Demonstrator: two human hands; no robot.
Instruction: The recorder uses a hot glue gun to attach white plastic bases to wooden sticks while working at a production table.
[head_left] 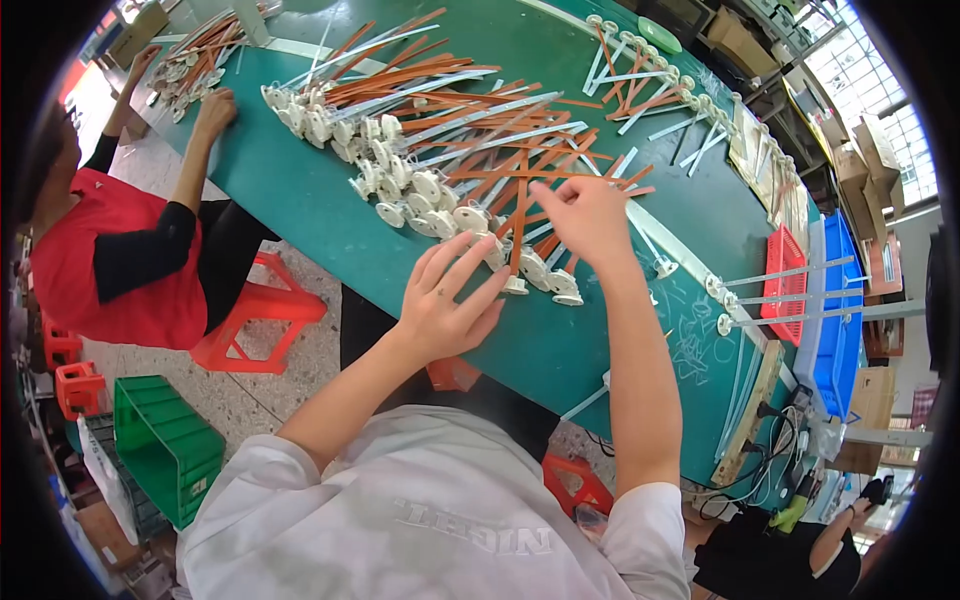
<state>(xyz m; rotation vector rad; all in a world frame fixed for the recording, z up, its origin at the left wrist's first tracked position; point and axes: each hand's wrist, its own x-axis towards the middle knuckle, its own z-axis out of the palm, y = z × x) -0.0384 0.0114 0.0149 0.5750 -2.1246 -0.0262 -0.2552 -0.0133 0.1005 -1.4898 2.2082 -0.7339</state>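
Observation:
My left hand [447, 305] is at the front of a long pile of white round plastic pieces [425, 185] with flat strips attached. Its fingers are stretched out and apart, their tips beside or touching the nearest pieces; I cannot tell which. My right hand [588, 220] is above the pile's right end, thumb and bent fingers drawn together near an orange strip [520, 205]. Whatever lies between those fingertips is hidden. Other strips, orange and white [485, 140], fan out over the green table [330, 205].
At left, a person in red [110, 250] has their hands by another pile [195, 65]. More strip pieces [640, 75] line the far edge. A red basket [785, 285] and blue bin [843, 315] stand at right, cables [775, 450] nearby. A green crate [165, 445] is on the floor.

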